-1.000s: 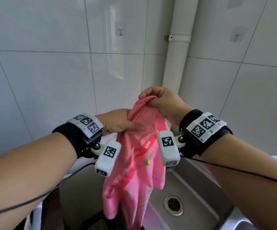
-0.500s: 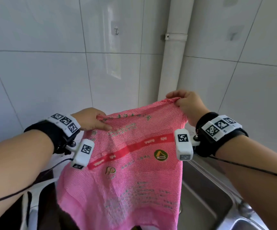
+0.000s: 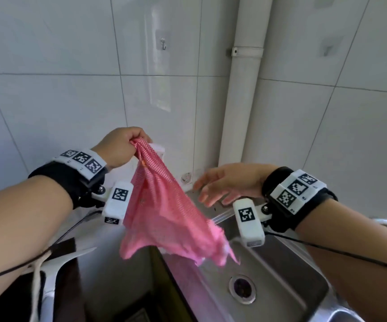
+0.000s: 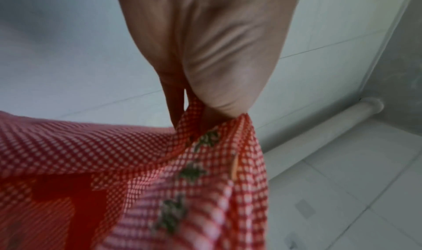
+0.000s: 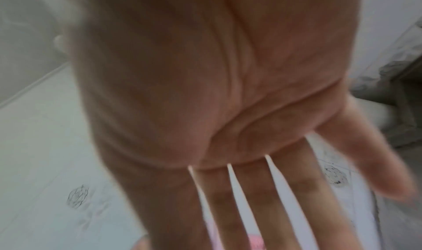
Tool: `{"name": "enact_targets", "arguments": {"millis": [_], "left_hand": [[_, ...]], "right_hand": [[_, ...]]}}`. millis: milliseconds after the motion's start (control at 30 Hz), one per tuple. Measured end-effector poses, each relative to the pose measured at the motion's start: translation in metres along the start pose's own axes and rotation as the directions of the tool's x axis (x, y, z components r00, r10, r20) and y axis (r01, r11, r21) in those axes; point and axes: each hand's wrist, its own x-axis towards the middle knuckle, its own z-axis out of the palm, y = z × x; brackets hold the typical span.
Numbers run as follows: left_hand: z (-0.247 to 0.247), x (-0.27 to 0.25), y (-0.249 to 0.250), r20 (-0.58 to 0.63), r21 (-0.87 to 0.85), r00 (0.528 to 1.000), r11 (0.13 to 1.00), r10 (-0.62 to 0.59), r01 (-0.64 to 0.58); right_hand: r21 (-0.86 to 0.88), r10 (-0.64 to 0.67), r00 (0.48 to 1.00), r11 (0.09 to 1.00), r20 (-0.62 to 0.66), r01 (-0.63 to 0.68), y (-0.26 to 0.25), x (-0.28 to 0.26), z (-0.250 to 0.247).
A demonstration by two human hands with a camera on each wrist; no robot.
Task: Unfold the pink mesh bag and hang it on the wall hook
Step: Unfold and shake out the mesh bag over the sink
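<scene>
The pink mesh bag point(image 3: 164, 210) hangs in a loose bunch from my left hand point(image 3: 123, 145), which grips its top edge in a fist. In the left wrist view the fingers point(image 4: 205, 95) pinch the mesh bag point(image 4: 160, 172) right at its rim. My right hand point(image 3: 225, 184) is beside the bag, to its right, fingers straight and spread, holding nothing. The right wrist view shows the right hand point(image 5: 228, 145) as a flat blurred palm. A small metal wall hook point(image 3: 163, 44) on a clear pad sits high on the tiled wall, well above both hands.
A steel sink point(image 3: 280, 263) with a drain point(image 3: 242, 289) lies below the bag. A white drain pipe point(image 3: 241, 89) runs up the corner. A second hook point(image 3: 327, 49) is on the right wall. Dark items point(image 3: 62, 256) lie at lower left.
The bag was stretched wide between both hands; my right hand has let go and dropped lower, and the bag now hangs bunched from my left hand alone, which has risen.
</scene>
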Motion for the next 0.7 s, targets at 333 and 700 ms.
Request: {"name": "enact_targets", "arguments": {"millis": [333, 700], "left_hand": [[-0.009, -0.007, 0.054, 0.118, -0.438, 0.977, 0.892, 0.177, -0.109], [-0.009, -0.016, 0.077, -0.003, 0.116, 0.939, 0.933, 0.344, -0.341]], "right_hand": [[0.118, -0.136, 0.883, 0.971, -0.450, 0.210, -0.011, 0.025, 0.006], [0.111, -0.256, 0.896, 0.943, -0.362, 0.314, -0.048, 0.025, 0.030]]}}
